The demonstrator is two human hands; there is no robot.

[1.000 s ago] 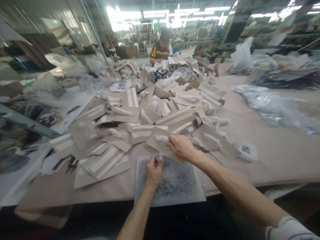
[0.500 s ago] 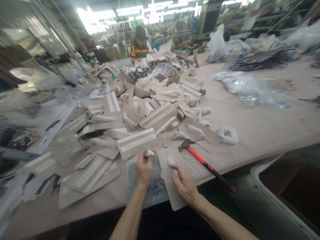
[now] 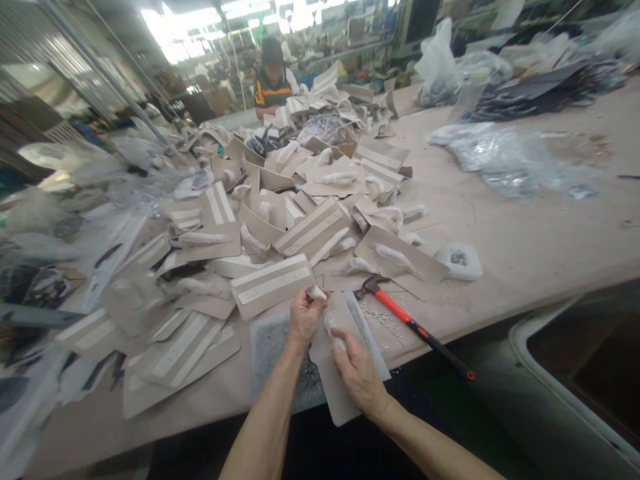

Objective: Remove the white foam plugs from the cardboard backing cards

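Observation:
My left hand [image 3: 305, 321] is closed around a small white roll [image 3: 317, 292], its pale round end pointing up. Against its right side is the upper end of a beige panel [image 3: 334, 393], which has a handle-like piece in white wrapping [image 3: 329, 321] on its face. My right hand [image 3: 357, 373] grips this panel by the wrapped piece, thumb and fingers around it. Beneath both hands lies a grey speckled slab [image 3: 270, 343], partly covered by them and the panel. A claw hammer [image 3: 400, 310] with a red and black handle rests to the right.
Similar beige panels [image 3: 273, 283] with wrapped pieces form a large heap ahead and left. Small metal bits [image 3: 383, 317] lie scattered near the hammer, with a white dish [image 3: 459, 261] beyond. Plastic bags [image 3: 500, 160] are at right. A person [image 3: 273, 83] sits behind the heap.
My left hand with the white roll has moved right, up to the panel's upper end. The panel and my right hand have shifted slightly left, uncovering more of the slab's right side.

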